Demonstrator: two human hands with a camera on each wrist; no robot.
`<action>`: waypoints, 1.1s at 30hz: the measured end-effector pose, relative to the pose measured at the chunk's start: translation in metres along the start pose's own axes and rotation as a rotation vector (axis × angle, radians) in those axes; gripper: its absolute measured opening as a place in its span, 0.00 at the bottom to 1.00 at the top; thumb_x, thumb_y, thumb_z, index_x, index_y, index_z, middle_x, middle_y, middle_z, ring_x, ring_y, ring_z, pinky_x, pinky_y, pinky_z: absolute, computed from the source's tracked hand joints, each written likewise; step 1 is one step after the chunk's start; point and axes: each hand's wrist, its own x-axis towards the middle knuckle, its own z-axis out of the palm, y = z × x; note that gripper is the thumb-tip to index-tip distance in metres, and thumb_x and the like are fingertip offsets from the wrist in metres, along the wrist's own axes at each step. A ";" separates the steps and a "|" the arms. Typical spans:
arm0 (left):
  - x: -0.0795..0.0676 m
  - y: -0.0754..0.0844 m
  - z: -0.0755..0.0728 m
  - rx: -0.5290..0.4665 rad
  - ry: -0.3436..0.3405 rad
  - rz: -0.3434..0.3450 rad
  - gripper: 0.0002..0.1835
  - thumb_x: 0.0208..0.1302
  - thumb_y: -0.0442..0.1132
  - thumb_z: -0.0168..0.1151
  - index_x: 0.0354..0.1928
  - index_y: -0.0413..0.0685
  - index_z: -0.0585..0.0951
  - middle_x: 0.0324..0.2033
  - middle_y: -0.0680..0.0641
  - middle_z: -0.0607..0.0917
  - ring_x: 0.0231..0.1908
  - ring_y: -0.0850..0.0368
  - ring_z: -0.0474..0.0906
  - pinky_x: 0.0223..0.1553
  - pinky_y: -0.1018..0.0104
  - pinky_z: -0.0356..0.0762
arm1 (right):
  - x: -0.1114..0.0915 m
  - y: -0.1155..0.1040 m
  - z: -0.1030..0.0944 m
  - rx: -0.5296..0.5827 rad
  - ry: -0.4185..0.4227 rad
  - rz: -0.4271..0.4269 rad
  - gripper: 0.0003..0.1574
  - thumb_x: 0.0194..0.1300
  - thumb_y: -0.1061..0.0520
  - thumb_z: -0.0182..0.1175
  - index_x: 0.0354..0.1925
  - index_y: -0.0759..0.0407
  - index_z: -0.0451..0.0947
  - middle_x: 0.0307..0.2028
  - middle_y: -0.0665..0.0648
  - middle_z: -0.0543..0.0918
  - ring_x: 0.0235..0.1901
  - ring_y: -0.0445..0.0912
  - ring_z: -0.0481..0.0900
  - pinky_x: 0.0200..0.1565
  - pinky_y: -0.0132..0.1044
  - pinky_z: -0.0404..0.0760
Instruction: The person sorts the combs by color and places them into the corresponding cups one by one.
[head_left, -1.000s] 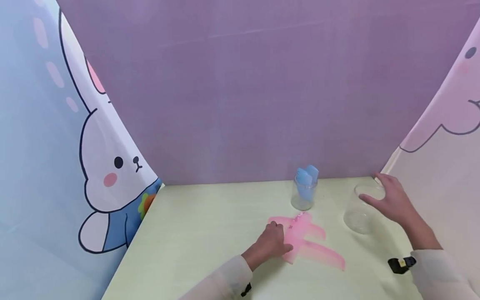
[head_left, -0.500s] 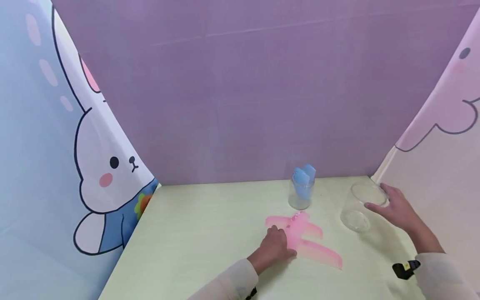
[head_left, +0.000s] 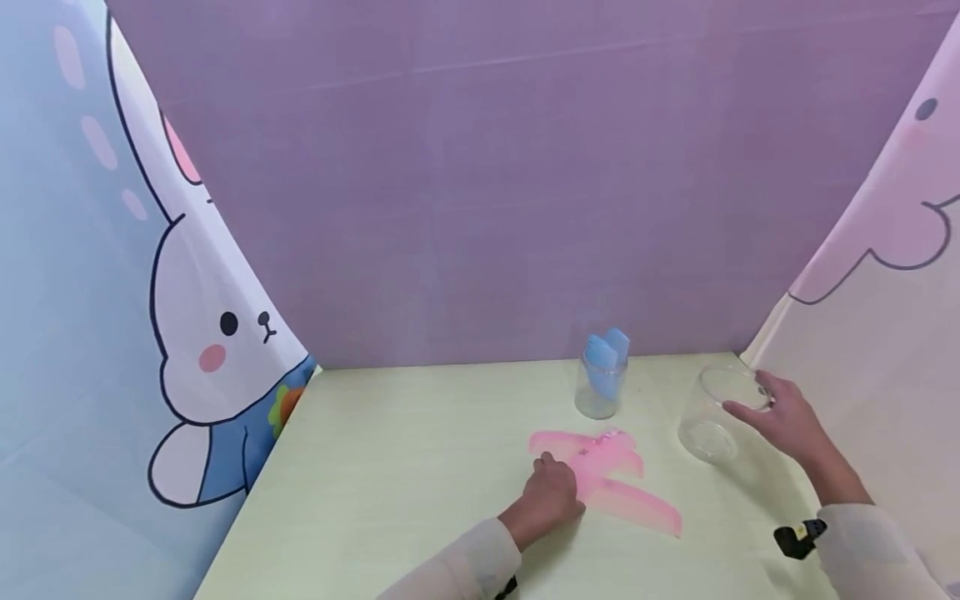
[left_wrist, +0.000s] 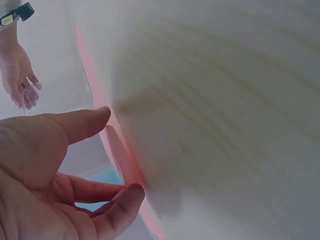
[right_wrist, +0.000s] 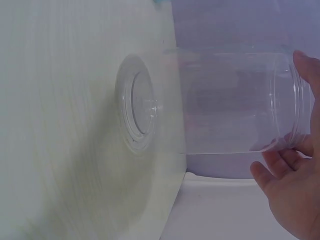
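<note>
A pink toy plane [head_left: 592, 467] lies low over the table, its wings spread to both sides of the body. My left hand [head_left: 549, 496] pinches the near end of its body; in the left wrist view, the thumb and curled fingertips [left_wrist: 131, 194] sit on either side of the pink piece [left_wrist: 117, 150]. Further right stands a clear glass jar [head_left: 701, 417], its base at the tabletop. My right hand [head_left: 783, 417] holds this jar by the rim, with the thumb on one side and the fingers round the other in the right wrist view.
Behind the plane stands a small clear glass [head_left: 596, 407] with blue pieces [head_left: 602, 360] sticking out of its top. A purple backdrop [head_left: 465, 208] closes off the table's [head_left: 390, 458] far edge. Printed cloth walls flank it left and right, the right one [head_left: 892, 350] close beside my right hand.
The plane's far end has swung a little right and its body has tilted under my left hand. My right hand has lowered to the jar's rim and taken hold.
</note>
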 end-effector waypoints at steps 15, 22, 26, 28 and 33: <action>-0.004 -0.010 -0.004 -0.093 0.020 0.023 0.19 0.54 0.45 0.76 0.24 0.44 0.74 0.28 0.47 0.72 0.29 0.57 0.67 0.29 0.68 0.74 | 0.001 0.005 0.003 0.024 0.047 0.021 0.47 0.64 0.46 0.70 0.64 0.78 0.65 0.53 0.80 0.77 0.45 0.66 0.79 0.39 0.51 0.79; 0.001 -0.015 -0.002 -0.134 0.008 0.034 0.20 0.53 0.45 0.77 0.21 0.45 0.74 0.28 0.48 0.72 0.28 0.57 0.67 0.31 0.68 0.73 | 0.002 0.007 0.004 0.009 0.077 0.017 0.45 0.61 0.46 0.72 0.62 0.76 0.68 0.46 0.74 0.81 0.37 0.50 0.77 0.33 0.32 0.71; 0.004 -0.016 -0.004 -0.153 0.007 0.033 0.22 0.51 0.45 0.79 0.19 0.46 0.73 0.27 0.48 0.73 0.29 0.57 0.67 0.32 0.68 0.73 | 0.002 0.007 0.004 0.014 0.083 0.020 0.46 0.62 0.46 0.72 0.63 0.77 0.68 0.47 0.75 0.81 0.39 0.54 0.78 0.34 0.32 0.70; 0.004 -0.016 -0.006 -0.173 0.007 0.027 0.22 0.50 0.45 0.80 0.18 0.46 0.73 0.28 0.48 0.73 0.29 0.57 0.67 0.31 0.68 0.72 | 0.001 0.006 0.004 0.016 0.085 0.021 0.46 0.62 0.46 0.72 0.63 0.77 0.68 0.47 0.75 0.80 0.40 0.54 0.77 0.34 0.32 0.70; 0.006 -0.016 -0.012 -0.190 0.018 0.035 0.24 0.50 0.47 0.81 0.19 0.45 0.73 0.28 0.48 0.73 0.27 0.58 0.67 0.28 0.69 0.69 | 0.000 0.006 0.004 0.023 0.095 0.014 0.45 0.61 0.47 0.73 0.62 0.76 0.69 0.46 0.74 0.81 0.36 0.39 0.74 0.34 0.30 0.69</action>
